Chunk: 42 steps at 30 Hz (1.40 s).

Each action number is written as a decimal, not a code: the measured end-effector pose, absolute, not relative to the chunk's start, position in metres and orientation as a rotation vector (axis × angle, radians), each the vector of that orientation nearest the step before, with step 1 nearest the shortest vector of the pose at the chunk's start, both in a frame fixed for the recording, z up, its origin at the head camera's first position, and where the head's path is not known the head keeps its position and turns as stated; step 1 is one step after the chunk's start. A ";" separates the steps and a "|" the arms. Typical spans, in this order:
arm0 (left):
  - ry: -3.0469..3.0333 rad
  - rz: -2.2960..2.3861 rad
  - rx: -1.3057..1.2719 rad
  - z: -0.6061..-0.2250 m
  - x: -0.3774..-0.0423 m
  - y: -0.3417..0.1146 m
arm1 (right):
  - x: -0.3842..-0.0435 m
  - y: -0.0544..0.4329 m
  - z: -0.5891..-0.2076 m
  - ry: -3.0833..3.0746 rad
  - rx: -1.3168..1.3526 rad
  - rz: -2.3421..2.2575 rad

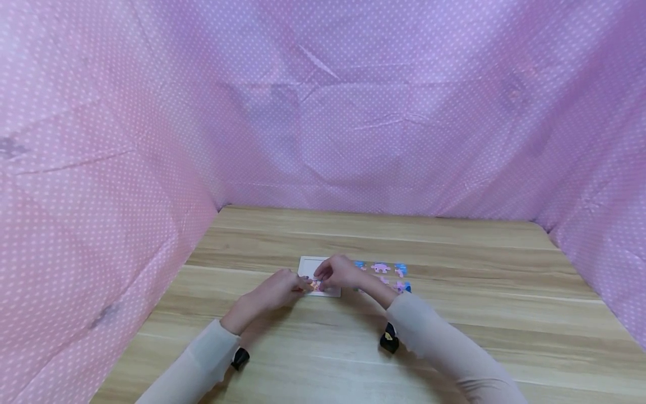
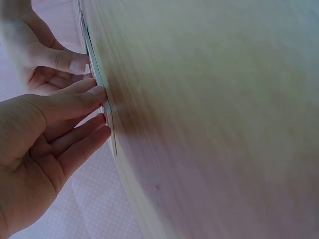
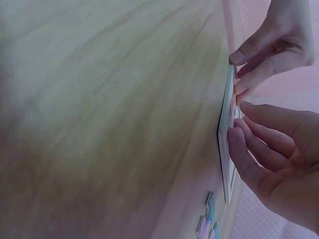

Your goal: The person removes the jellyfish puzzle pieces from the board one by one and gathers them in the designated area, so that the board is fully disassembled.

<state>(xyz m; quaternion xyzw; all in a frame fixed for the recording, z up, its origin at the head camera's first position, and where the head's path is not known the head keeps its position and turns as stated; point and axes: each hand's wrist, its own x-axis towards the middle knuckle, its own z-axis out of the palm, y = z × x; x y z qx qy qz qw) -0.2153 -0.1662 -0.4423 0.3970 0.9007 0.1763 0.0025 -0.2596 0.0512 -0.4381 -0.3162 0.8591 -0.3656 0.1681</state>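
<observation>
A white puzzle frame (image 1: 330,293) lies on the table, with colourful puzzle pieces (image 1: 315,285) in its near part. At the frame's left near corner, my left hand (image 1: 279,289) grips the edge; its thumb is on the rim and its fingers reach over the pieces. My right hand (image 1: 341,272) bends over the frame, fingertips down on the pieces beside the left fingers. Seen from the right wrist, the right hand's fingers (image 3: 254,144) touch the frame's inside; whether they pinch a piece is hidden.
Several loose puzzle pieces (image 1: 381,268) lie right of the frame, partly behind the right forearm. Black devices (image 1: 389,340) show below each wrist. The wooden table (image 1: 454,247) meets pink dotted cloth (image 1: 323,140) at its back and sides.
</observation>
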 end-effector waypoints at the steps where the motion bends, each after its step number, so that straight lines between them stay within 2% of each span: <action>1: 2.821 0.561 1.242 -0.442 -0.216 -0.166 | -0.259 0.050 -0.438 2.452 -0.899 -1.031; 27: 2.816 0.557 1.260 -0.440 -0.218 -0.166 | -0.258 0.043 -0.436 2.452 -0.822 -0.970; 42: 2.817 0.603 1.263 -0.442 -0.217 -0.168 | -0.262 0.050 -0.439 2.357 -0.893 -1.055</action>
